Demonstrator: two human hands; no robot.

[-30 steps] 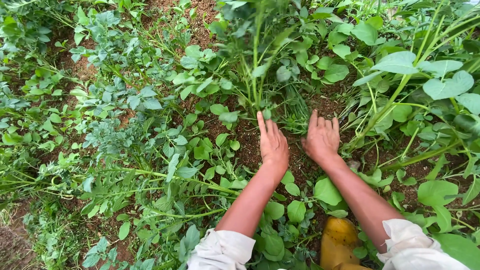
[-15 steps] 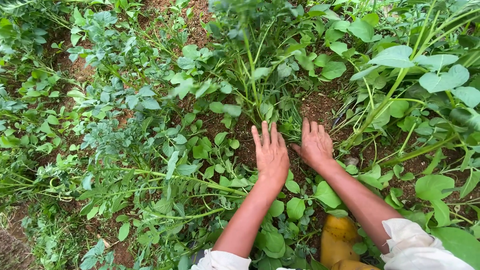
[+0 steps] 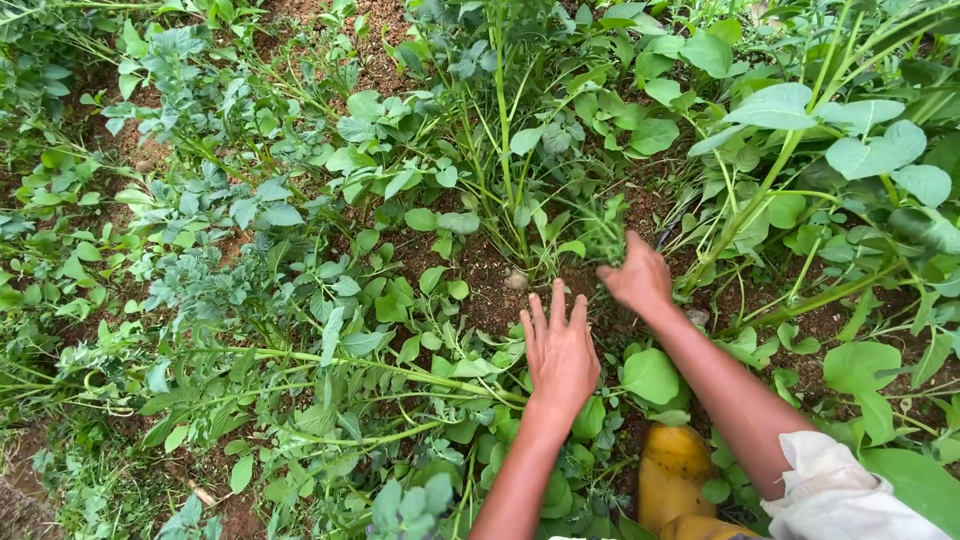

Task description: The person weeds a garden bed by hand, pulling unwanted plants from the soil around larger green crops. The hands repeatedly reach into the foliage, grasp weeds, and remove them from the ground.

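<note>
Down low in a thick green garden bed, two bare hands are at work among the plants. The left hand (image 3: 560,350) is open and flat, with its fingers spread and pointing away from the person. It holds nothing. It rests on the low round green leaves (image 3: 650,375), and its fingertips reach the patch of bare reddish-brown soil (image 3: 480,275).

The right hand (image 3: 637,277) is closed in a fist. It grips a small tuft of thin feathery green weed (image 3: 603,225), which sticks up out of the top of the fist. This tuft is just beside the base of a tall plant with long thin green stems (image 3: 503,120), which stands up from the soil in front of both hands. The picture does not show if the tuft is in the ground or pulled free.

A small pale round stone (image 3: 516,279) lies on the soil near the foot of the tall stems, between the two hands and a bit further away.

A white rolled-up sleeve (image 3: 840,490) covers the right arm near the lower right corner. A yellow rubber boot (image 3: 675,475) pokes out of the leaves below the right arm. Big broad green leaves on thick stalks (image 3: 850,140) grow on the right side.
</note>
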